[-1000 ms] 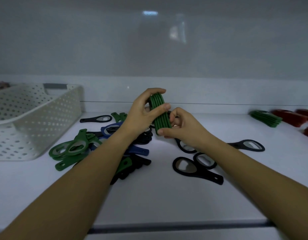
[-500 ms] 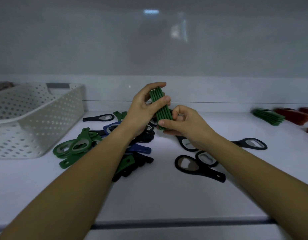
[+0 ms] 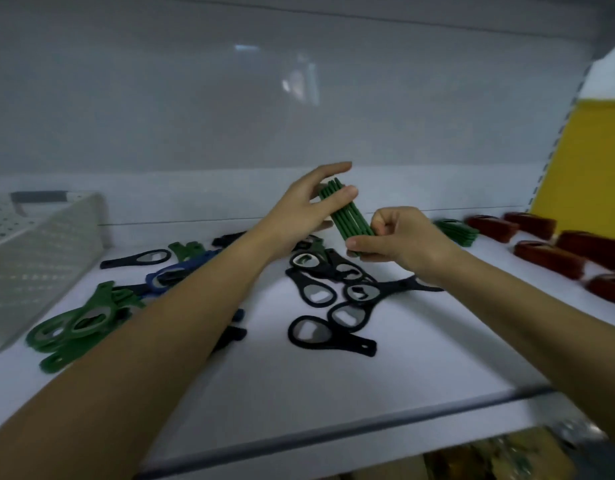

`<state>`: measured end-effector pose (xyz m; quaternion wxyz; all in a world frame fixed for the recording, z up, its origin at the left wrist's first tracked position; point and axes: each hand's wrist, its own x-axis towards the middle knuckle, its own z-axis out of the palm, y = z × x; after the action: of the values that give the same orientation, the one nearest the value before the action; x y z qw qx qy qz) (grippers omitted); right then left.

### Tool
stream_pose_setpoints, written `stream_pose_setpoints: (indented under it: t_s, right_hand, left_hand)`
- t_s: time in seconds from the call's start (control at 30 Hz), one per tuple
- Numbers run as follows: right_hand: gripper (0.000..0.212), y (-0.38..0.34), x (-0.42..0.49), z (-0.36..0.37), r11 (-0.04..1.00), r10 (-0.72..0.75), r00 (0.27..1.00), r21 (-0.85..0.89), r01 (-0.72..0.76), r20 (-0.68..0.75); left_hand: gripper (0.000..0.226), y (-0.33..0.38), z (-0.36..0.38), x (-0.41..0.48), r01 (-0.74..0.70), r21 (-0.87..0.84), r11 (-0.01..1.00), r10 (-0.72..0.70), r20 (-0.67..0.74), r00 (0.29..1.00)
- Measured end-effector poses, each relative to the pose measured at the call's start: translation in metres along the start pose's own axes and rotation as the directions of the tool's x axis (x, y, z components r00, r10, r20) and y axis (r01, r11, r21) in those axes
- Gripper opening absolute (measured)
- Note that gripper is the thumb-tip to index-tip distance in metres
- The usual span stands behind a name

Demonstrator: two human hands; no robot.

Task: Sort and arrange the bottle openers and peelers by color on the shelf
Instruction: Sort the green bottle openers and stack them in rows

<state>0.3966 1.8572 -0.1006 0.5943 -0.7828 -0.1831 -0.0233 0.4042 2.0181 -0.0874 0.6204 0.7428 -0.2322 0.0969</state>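
Shelving, head view: white shelf board (image 3: 420,358) is running across the lower frame below a grey back panel (image 3: 195,116); a yellow side panel (image 3: 590,161) is showing at upper right.

Left edge: perforated white basket (image 3: 46,244) is sitting on the board. Just right of it, loose green openers (image 3: 77,320) are lying heaped, with a blue opener (image 3: 174,271) beyond them, partly hidden by the left forearm.

Centre: black openers (image 3: 330,336) are lying scattered and overlapping, below and in front of the hands.

In hand: held green stack (image 3: 347,216) is being carried clear of the board at mid-frame. The left hand (image 3: 299,216) is bracketing its upper end between thumb and fingers; the right hand (image 3: 399,237) is pinching its lower end with curled fingers. Both hands are clamped on this one bundle, close together.

Right side: sorted green pile (image 3: 456,230) is lying just beyond the right hand; red piles (image 3: 548,258) are lying in rows further right.

Relation governing the next move: the held stack's long axis is slanting from upper left to lower right, its lower end aimed toward the sorted green pile. That pile is lying to the right of both hands, and the right hand is the nearer, so it is likely the one to carry the bundle over.
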Motion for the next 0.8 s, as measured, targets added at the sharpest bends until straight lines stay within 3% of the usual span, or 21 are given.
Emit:
stream_pose_setpoints:
  t_s: [0.13,0.33,0.4,0.47,0.53,0.67,0.8]
  right_hand:
    - [0.047,0.021,-0.025,-0.056,0.978,0.105,0.989,-0.17,-0.122,-0.107]
    - [0.047,0.047,-0.049,-0.136,0.876,0.196,0.932,-0.373,-0.307,-0.306]
    - [0.047,0.051,-0.052,-0.157,0.769,0.174,0.919,-0.534,-0.351,-0.354]
    - [0.043,0.054,-0.051,-0.173,0.631,0.174,0.912,-0.669,-0.393,-0.372]
    - [0.04,0.059,-0.047,-0.183,0.526,0.201,0.901,-0.733,-0.431,-0.385]
    - [0.04,0.066,-0.034,-0.188,0.435,0.241,0.877,-0.761,-0.481,-0.416]
    - [0.034,0.073,-0.019,-0.181,0.388,0.244,0.871,-0.78,-0.49,-0.426]
  left_hand:
    - [0.038,-0.009,0.069,0.025,0.116,0.019,0.993,-0.117,0.086,0.989]
    - [0.034,-0.028,0.168,0.051,0.332,-0.223,0.916,-0.29,0.201,0.936]
    - [0.038,-0.036,0.19,0.059,0.333,-0.11,0.937,-0.309,0.189,0.932]
    - [0.043,-0.046,0.2,0.06,0.275,0.198,0.941,-0.307,0.152,0.939]
    - [0.042,-0.06,0.202,0.057,0.153,0.471,0.869,-0.248,0.146,0.958]
    - [0.041,-0.066,0.194,0.056,0.046,0.482,0.875,-0.102,0.092,0.99]
    - [0.039,-0.069,0.189,0.054,0.058,0.504,0.862,-0.1,0.057,0.993]
